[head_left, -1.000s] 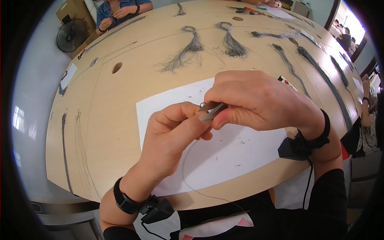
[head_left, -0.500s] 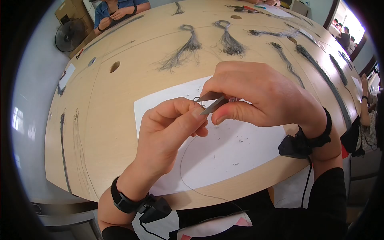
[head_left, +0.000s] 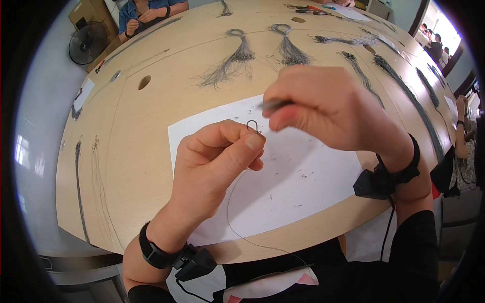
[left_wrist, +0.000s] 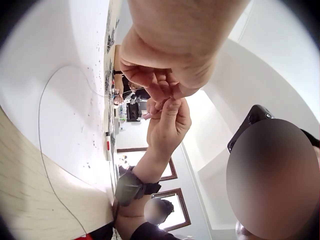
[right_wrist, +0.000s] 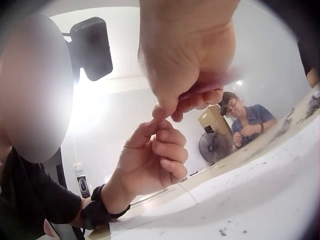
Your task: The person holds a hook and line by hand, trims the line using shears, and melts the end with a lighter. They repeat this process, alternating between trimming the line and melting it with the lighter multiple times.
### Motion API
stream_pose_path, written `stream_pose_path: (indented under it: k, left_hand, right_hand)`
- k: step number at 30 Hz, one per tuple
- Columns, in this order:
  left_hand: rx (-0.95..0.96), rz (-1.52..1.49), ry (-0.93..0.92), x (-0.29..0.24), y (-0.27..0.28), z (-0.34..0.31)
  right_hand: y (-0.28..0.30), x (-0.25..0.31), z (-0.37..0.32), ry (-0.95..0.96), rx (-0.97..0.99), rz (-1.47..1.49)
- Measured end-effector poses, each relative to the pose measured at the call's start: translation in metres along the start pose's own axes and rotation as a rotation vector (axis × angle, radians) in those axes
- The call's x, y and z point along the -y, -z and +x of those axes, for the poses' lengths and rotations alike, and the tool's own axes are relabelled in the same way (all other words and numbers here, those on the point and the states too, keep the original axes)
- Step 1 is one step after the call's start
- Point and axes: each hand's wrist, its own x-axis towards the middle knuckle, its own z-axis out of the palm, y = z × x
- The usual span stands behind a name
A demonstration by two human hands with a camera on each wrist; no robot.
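Observation:
My left hand (head_left: 217,161) pinches a dark fish hook (head_left: 252,121) between thumb and forefinger, its bend standing up above the fingertips. A thin grey line (head_left: 228,212) runs from below those fingers across the paper and down to the lap. Just above and right of the hook, my right hand (head_left: 323,106) grips small snips (head_left: 275,104), their metal blades blurred by motion. In the right wrist view a pinkish handle (right_wrist: 210,86) shows blurred under that palm. The curled fingers hide most of the snips and the hook's shank.
White paper (head_left: 303,177) with dark scraps lies under the hands. Beyond it are looped bundles of hooked lines (head_left: 240,50), with longer dark bundles (head_left: 409,96) at the right. More strands (head_left: 78,192) lie at the left. Another person (head_left: 149,15) sits across the table (head_left: 141,202).
The snips' blades were at the left fingertips by the hook; the right hand has drawn them up and away. The left hand keeps its pinch, and the hook's bend now shows plainly.

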Motion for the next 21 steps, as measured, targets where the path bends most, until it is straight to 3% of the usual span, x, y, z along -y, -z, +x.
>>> stream_pose_path:
  k: [5,8,17,21]
  left_hand:
    - [-0.003,0.012,-0.006,0.001,0.001,0.0]
    - [-0.038,-0.014,-0.023,0.001,-0.003,0.0]
    - [-0.045,-0.015,-0.004,-0.002,-0.001,-0.001]
    - [-0.031,-0.064,0.04,-0.003,0.0,-0.001]
  right_hand:
    - [0.003,0.019,0.003,-0.349,0.027,0.353]
    - [-0.003,0.019,0.001,-0.382,0.027,0.345]
    - [0.01,0.011,0.003,-0.256,0.092,0.214]
    - [0.003,0.008,0.0,-0.194,0.091,0.304]
